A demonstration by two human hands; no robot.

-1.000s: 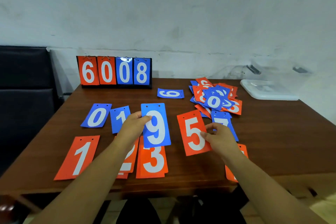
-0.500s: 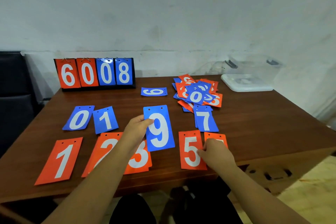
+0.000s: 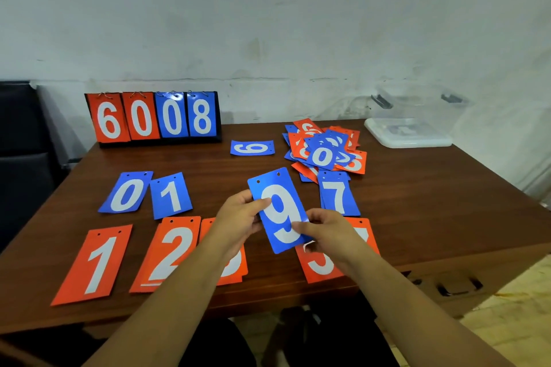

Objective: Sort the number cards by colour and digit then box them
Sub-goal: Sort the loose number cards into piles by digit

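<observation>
**While both hands hold a blue 9, most cards wait unsorted**

As the left hand (image 3: 238,214) pinches the left edge of a blue 9 card (image 3: 278,211), thumb on its face, the right hand (image 3: 331,232) curls its fingers round the lower right edge. The card is lifted and tilted above the near middle of the wooden table (image 3: 432,202).

Beneath the arms lies a near row of orange cards: a 1 (image 3: 95,264), a 2 (image 3: 170,253), then three more partly covered. Beyond it is a blue row: a 0 (image 3: 126,192) beside a 1 (image 3: 170,195), and a 7 (image 3: 338,197) further right. One blue card (image 3: 252,148) lies sideways, alone, further back.

At the far right sits a loose pile (image 3: 323,149) of mixed orange and blue cards. Past it stands a clear box (image 3: 417,110) with its lid (image 3: 408,135) in front; no cards show inside. A scoreboard stand (image 3: 155,118) reading 6008 is at the far left.

Sorting looks early: two rows begun, the pile unsorted, boxing not yet begun
</observation>
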